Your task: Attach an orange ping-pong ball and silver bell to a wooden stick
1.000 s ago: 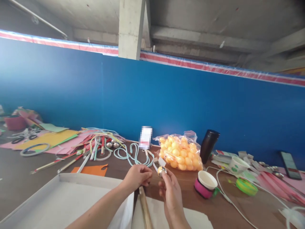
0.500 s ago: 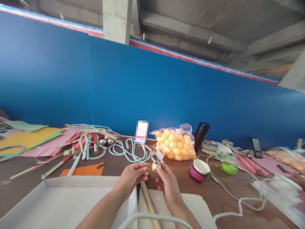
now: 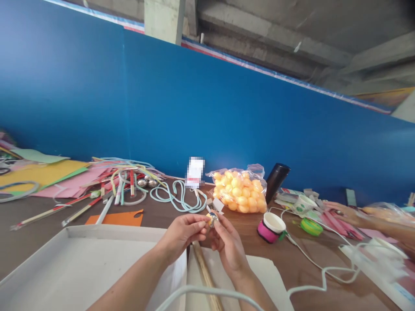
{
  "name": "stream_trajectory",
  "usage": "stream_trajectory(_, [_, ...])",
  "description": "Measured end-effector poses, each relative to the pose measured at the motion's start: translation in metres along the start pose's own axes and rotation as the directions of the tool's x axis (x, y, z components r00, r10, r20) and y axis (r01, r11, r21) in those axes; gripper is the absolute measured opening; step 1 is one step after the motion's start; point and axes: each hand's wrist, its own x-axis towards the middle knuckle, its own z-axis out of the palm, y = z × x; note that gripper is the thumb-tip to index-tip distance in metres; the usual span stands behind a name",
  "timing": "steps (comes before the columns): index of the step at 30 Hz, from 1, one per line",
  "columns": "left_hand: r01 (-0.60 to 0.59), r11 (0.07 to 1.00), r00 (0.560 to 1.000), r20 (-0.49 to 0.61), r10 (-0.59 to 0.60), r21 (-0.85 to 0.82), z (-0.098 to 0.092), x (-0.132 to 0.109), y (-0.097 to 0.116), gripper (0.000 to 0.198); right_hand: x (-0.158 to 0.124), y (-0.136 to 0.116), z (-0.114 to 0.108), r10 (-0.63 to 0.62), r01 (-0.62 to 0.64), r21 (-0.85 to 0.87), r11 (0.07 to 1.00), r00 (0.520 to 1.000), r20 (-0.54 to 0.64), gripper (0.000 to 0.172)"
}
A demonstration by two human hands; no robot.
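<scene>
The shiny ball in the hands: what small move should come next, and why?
Perhaps steady the shiny ball in the right hand while the left hand lightly pinches its facing side. The right thumb and fingers hold it, and the left fingertips sit right at its edge, though whether they touch it is hard to tell.

Lighting: soft, diffuse; ceiling (image 3: 272, 39) dim; pale sheen on the left blue panel (image 3: 65, 86); glints on the plastic bag (image 3: 256, 171). Quality: edges stretched, right margin blurred, white card (image 3: 195, 172) pixelated.
</scene>
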Motion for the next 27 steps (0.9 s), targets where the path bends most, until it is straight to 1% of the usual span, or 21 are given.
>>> stream_trajectory(6, [-0.046,0.999,0.998,-0.029,0.046,0.019,-0.0010,0.0005,-0.0017,0.025,-0.0008,0.0003,0.0019,0.001,-0.002,0.008,1.000,0.999,0.036,0.041])
stream_trajectory(13, [-0.052,0.997,0.995,-0.082,0.057,0.062,-0.0023,0.0013,-0.0008,0.024,0.0003,-0.0008,0.0013,-0.002,0.002,-0.006,1.000,1.000,-0.006,0.038])
stream_trajectory(18, [-0.076,0.995,0.994,-0.071,0.081,0.068,-0.0007,-0.0001,-0.0004,0.023,0.0026,0.0029,-0.0025,0.003,-0.003,-0.001,1.000,1.000,0.002,0.036])
stream_trajectory(23, [-0.030,0.990,0.997,-0.068,0.040,0.134,0.0018,-0.0029,0.0027,0.024,0.0029,0.0059,-0.0032,-0.003,0.003,-0.011,1.000,1.000,-0.013,0.032])
stream_trajectory(27, [0.020,0.989,0.998,-0.060,-0.011,0.148,0.0036,-0.0047,0.0058,0.024,0.0038,0.0064,-0.0015,-0.016,0.016,-0.023,1.000,1.000,-0.014,0.031])
